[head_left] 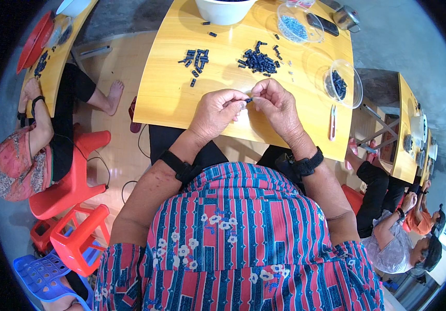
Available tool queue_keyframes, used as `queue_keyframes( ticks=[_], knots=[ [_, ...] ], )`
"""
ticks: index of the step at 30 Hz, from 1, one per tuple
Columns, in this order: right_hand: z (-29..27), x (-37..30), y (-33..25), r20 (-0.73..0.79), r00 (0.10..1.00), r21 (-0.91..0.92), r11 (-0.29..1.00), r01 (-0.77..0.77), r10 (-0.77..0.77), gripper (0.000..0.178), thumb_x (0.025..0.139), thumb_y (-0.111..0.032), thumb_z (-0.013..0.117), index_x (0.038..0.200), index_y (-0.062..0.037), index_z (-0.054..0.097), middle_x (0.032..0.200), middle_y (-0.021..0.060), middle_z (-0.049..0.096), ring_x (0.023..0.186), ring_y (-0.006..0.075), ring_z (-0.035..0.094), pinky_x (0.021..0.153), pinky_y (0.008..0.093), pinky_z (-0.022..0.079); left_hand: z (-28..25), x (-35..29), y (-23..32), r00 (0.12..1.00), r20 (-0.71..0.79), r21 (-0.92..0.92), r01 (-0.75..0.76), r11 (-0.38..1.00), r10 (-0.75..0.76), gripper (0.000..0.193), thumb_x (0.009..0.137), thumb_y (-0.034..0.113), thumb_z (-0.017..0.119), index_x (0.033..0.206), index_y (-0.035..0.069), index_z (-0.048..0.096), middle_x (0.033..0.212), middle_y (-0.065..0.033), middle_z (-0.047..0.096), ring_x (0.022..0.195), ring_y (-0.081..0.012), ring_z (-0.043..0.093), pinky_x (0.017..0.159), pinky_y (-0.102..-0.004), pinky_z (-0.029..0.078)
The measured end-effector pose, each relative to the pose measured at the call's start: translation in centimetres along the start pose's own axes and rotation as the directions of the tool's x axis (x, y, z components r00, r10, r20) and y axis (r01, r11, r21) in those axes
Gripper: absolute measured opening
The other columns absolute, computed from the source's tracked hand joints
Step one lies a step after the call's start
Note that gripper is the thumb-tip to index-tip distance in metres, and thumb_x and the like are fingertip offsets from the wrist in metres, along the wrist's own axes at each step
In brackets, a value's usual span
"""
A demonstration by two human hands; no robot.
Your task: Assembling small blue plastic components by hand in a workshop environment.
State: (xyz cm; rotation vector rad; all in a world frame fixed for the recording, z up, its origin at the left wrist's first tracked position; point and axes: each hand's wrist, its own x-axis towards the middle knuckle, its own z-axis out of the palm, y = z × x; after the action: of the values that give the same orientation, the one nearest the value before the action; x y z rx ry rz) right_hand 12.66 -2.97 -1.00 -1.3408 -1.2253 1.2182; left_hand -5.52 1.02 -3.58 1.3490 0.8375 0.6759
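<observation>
Left hand [215,113] pinching black piece [249,100], right hand [280,109] beside

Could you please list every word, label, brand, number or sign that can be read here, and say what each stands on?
None: no text can be read in this picture.
Packet at the top edge: cut off; any print is too small to read.
Small black pieces: any marking is too small to read.

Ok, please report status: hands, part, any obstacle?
Left hand: pinching black part. Right hand: at its end. Pile beyond, tool to right; neither blocking.
</observation>
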Motion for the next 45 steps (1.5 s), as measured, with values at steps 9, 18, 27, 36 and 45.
queue_keyframes(
  ticks=[9, 18, 27, 36, 45],
  knots=[
    [-0.3, 0.2, 0.1, 0.002, 0.996, -0.178, 0.981, 0.084, -0.085, 0.016, 0.086, 0.006, 0.059, 0.099, -0.0015, 0.056, 0.083, 0.0032, 0.058, 0.076, 0.0095, 0.057, 0.070, 0.0244, 0.050, 0.0, 0.2, -0.2, 1.000, 0.003, 0.002, 0.009, 1.000, -0.009, 0.017, 0.092, 0.008, 0.060, 0.106, -0.002, 0.066, 0.085, -0.0043, 0.067, 0.069, -0.0067, 0.060, 0.063, -0.0210, 0.051],
    [0.1, 0.2, -1.7, 0.064, 0.969, -0.448, 0.861, 0.242, -0.239, 0.019, 0.082, 0.005, 0.058, 0.098, -0.0033, 0.057, 0.085, 0.0123, 0.059, 0.077, 0.0243, 0.062, 0.071, 0.0321, 0.051, 0.4, 0.2, 0.0, 0.999, -0.049, -0.029, -0.001, 1.000, -0.001, 0.017, 0.090, 0.008, 0.062, 0.102, -0.002, 0.068, 0.076, -0.0041, 0.067, 0.063, -0.0074, 0.061, 0.059, -0.0225, 0.051],
    [1.9, -0.3, -1.9, 0.039, 0.913, -0.636, 0.695, 0.335, -0.405, 0.019, 0.079, 0.007, 0.057, 0.094, -0.0037, 0.057, 0.085, 0.0162, 0.061, 0.079, 0.0356, 0.063, 0.068, 0.0398, 0.052, 0.5, 0.2, 0.2, 0.998, -0.057, 0.007, 0.042, 0.999, -0.042, 0.015, 0.092, 0.003, 0.059, 0.104, -0.003, 0.066, 0.084, -0.0051, 0.067, 0.068, -0.0081, 0.062, 0.062, -0.0215, 0.053],
    [2.8, -0.8, 0.2, -0.209, 0.935, -0.323, 0.923, 0.211, -0.287, 0.019, 0.080, 0.004, 0.062, 0.098, -0.0020, 0.065, 0.085, 0.0128, 0.066, 0.076, 0.0238, 0.067, 0.068, 0.0315, 0.053, 0.2, 0.3, 0.1, 0.997, -0.071, -0.007, 0.031, 0.999, -0.032, 0.013, 0.092, 0.003, 0.059, 0.102, -0.003, 0.065, 0.084, -0.0057, 0.067, 0.070, -0.0086, 0.063, 0.062, -0.0221, 0.054],
    [2.6, -1.4, 0.9, -0.242, 0.957, -0.218, 0.970, 0.105, -0.158, 0.021, 0.083, 0.002, 0.066, 0.105, 0.0016, 0.066, 0.091, 0.0099, 0.068, 0.079, 0.0151, 0.068, 0.073, 0.0261, 0.054, 0.0, 0.2, 0.4, 0.996, -0.060, -0.163, 0.048, 0.985, -0.059, 0.014, 0.091, 0.007, 0.061, 0.099, -0.005, 0.065, 0.083, -0.0076, 0.069, 0.066, -0.0088, 0.063, 0.061, -0.0225, 0.053]
  ],
)
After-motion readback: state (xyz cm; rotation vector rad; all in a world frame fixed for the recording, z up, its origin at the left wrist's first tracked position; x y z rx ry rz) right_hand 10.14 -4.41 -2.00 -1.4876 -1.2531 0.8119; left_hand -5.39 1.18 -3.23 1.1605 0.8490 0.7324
